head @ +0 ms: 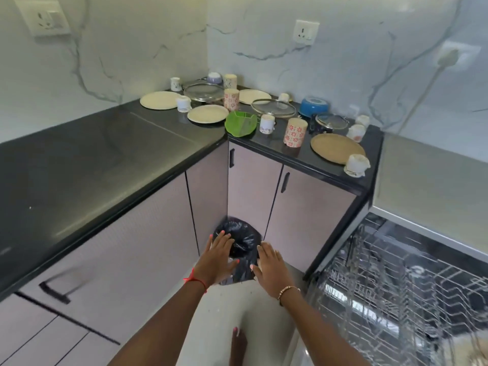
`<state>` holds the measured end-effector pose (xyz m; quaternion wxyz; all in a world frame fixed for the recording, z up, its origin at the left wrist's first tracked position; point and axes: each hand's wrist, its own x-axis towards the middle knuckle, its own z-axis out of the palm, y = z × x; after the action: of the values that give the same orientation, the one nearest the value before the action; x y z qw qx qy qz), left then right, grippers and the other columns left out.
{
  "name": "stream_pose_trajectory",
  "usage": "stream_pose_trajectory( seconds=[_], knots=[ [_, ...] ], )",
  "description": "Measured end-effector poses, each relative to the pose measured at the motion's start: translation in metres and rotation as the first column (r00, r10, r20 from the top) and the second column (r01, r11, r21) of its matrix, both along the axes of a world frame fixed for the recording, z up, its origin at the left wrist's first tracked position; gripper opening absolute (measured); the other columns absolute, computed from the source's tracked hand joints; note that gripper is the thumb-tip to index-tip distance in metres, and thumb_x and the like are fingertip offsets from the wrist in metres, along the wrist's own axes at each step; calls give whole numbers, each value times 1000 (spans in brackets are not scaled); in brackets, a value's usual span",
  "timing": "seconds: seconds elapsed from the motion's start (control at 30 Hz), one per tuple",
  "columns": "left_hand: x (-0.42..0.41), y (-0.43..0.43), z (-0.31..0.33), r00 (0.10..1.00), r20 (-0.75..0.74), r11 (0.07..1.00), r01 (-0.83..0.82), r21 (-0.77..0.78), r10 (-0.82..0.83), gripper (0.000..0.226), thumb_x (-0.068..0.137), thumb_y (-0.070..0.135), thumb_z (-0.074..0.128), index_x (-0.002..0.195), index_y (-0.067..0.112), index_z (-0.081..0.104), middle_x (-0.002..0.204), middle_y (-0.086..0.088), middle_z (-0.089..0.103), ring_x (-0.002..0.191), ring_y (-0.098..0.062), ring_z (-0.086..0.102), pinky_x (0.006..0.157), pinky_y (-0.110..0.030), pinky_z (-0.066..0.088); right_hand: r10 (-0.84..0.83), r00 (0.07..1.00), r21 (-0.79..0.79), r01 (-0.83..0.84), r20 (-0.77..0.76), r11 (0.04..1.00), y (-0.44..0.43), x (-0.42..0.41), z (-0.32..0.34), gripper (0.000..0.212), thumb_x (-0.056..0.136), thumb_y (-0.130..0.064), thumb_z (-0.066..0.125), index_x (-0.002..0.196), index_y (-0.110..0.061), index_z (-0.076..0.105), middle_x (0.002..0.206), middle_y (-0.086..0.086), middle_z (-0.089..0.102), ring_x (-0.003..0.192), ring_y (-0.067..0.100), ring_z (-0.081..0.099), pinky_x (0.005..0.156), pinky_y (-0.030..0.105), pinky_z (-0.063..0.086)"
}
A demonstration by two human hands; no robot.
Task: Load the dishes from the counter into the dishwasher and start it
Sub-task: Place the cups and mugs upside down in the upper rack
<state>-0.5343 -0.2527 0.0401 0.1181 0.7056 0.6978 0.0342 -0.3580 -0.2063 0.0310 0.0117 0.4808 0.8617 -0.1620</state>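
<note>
Dishes crowd the corner of the black counter (79, 165): cream plates (159, 100), a tan plate (336, 147), glass lids (273, 107), flowered tumblers (295, 132), small cups (266, 124), a blue bowl (314, 105) and a green leaf-shaped dish (240, 124). The dishwasher (396, 286) stands open at the lower right with its wire rack pulled out. My left hand (217, 256) and my right hand (270, 266) reach low with straight fingers, one on each side of a bin lined with a black bag (239, 243) on the floor. Both hands hold nothing.
Pink cabinet doors (253, 191) with black handles run under the counter. Wall sockets (306, 31) sit on the marble backsplash, one with a white plug and cord (446, 59). A foot (237, 347) shows on the pale floor.
</note>
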Motion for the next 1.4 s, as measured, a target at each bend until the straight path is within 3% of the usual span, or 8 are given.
stream_pose_trajectory(
  seconds=[0.13, 0.43, 0.57, 0.77, 0.87, 0.97, 1.23, 1.4],
  knots=[
    [-15, 61, 1, 1000, -4, 992, -13, 126, 14, 69, 92, 53, 25, 144, 8, 26, 154, -5, 19, 145, -22, 4, 108, -32, -16, -6, 1000, 8, 5, 20, 1000, 56, -18, 3, 67, 94, -48, 10, 148, -8, 7, 157, 7, 0, 145, 20, -2, 117, 33, -1],
    [-26, 196, 15, 999, 39, 995, 10, 100, -14, 60, 96, 47, 29, 144, 11, 25, 154, -2, 18, 145, -19, 2, 116, -37, -7, -71, 995, 77, 76, -66, 994, 184, -31, 25, 55, 99, -30, 32, 147, -8, 14, 157, 9, 4, 145, 20, 0, 117, 32, 0],
    [-22, 244, 13, 996, 42, 988, 67, 140, -74, 95, 70, 63, -2, 142, 10, 30, 152, -4, 24, 145, -21, 6, 117, -41, -2, -142, 987, 94, 149, -74, 984, 221, -23, 34, 55, 99, -30, 35, 146, -7, 15, 156, 10, 7, 145, 22, 2, 117, 33, 3],
    [-25, 328, 26, 993, 22, 985, 110, 133, -114, 91, 74, 63, 1, 144, 11, 26, 153, -3, 21, 145, -19, 5, 117, -39, -2, -238, 962, 159, 258, -132, 953, 302, -22, 53, 60, 99, -32, 36, 146, -4, 13, 155, 14, 8, 144, 25, 5, 118, 35, 9],
    [-31, 375, 31, 990, 34, 986, 136, 98, -140, 72, 92, 58, 24, 147, 11, 19, 156, -3, 13, 145, -18, 1, 116, -38, -5, -289, 920, 195, 344, -263, 918, 352, -31, 69, 62, 95, -29, 46, 145, -4, 19, 152, 17, 17, 143, 28, 13, 118, 37, 16],
    [-36, 420, 36, 985, 98, 984, 130, 118, -142, 101, 69, 73, 5, 148, 12, 16, 157, -3, 11, 145, -18, 0, 116, -38, -3, -300, 900, 227, 378, -316, 897, 400, -40, 90, 64, 91, -27, 53, 143, -3, 23, 147, 20, 22, 140, 34, 18, 114, 46, 25],
    [-42, 498, 32, 971, 118, 978, 205, 29, -207, 110, 59, 78, -1, 149, 14, 1, 158, -3, -6, 144, -17, -10, 116, -39, -6, -426, 887, 102, 447, -180, 888, 500, -55, 130, 79, 85, -44, 58, 146, -19, 14, 154, 11, 5, 140, 35, 12, 105, 55, 32],
    [-46, 507, 15, 972, 84, 976, 218, 28, -220, 126, 47, 88, -26, 149, 17, -3, 157, -1, -13, 144, -16, -14, 112, -36, -13, -421, 907, 7, 421, 0, 907, 525, -62, 133, 82, 83, -46, 60, 147, -20, 15, 147, 14, 21, 131, 42, 26, 101, 47, 36]
  ],
)
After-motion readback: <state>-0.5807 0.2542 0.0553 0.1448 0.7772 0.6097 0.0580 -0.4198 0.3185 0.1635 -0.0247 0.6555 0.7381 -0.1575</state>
